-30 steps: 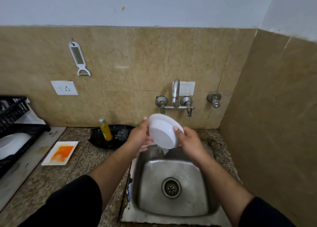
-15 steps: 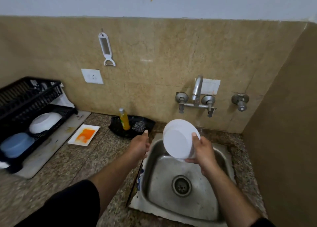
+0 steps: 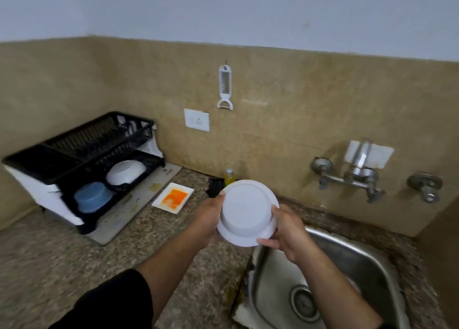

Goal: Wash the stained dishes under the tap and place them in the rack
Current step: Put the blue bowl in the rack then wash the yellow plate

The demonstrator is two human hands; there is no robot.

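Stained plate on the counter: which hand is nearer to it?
Left. The left hand grips the bowl's left rim, just right of the plate; the right hand holds the bowl's opposite rim, farther right, by the sink.

The left hand [image 3: 208, 217] has rejoined the white bowl [image 3: 244, 210], now seemingly left of the sink [image 3: 360, 266].

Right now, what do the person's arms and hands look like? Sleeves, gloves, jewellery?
Left hand and right hand: bare, no gloves, rings or watch visible. A black sleeve covers the left arm to about the elbow. Right forearm is uncovered; its sleeve is out of frame.
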